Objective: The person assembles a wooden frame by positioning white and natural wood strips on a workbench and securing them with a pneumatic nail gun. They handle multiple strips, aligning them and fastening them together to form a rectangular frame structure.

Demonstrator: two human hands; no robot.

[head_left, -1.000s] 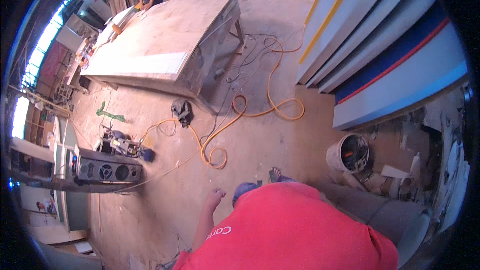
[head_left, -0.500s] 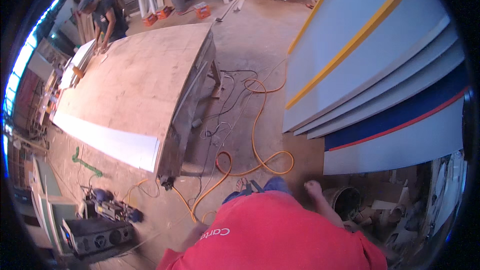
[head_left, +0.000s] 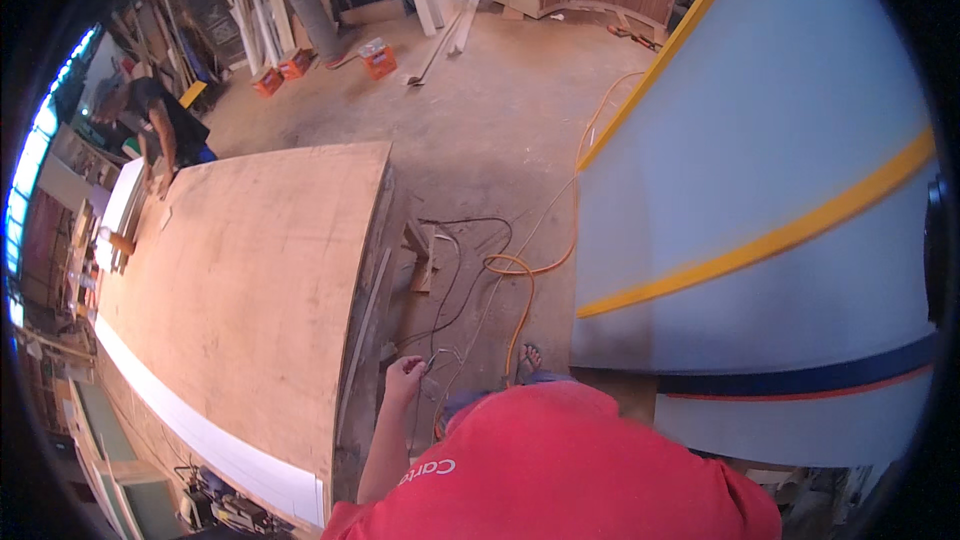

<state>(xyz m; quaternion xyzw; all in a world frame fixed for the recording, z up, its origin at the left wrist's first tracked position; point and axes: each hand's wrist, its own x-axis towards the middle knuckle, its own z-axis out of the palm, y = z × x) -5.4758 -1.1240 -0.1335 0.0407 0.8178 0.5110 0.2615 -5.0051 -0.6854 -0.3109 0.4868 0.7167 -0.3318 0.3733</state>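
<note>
Broad, pale-brown plywood surface (head_left: 250, 290) stands ahead to the left, a long white strip (head_left: 270, 478) along one edge. Near its side hangs the bare left hand (head_left: 405, 378), fingers curled, though I cannot tell whether that grip pinches anything; the right hand is out of view.

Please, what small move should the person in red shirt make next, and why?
Probably lift the foot clear of the orange hose: it runs along the floor close beside the toes, and a dark cord curves nearby, so either might catch a step.
</note>
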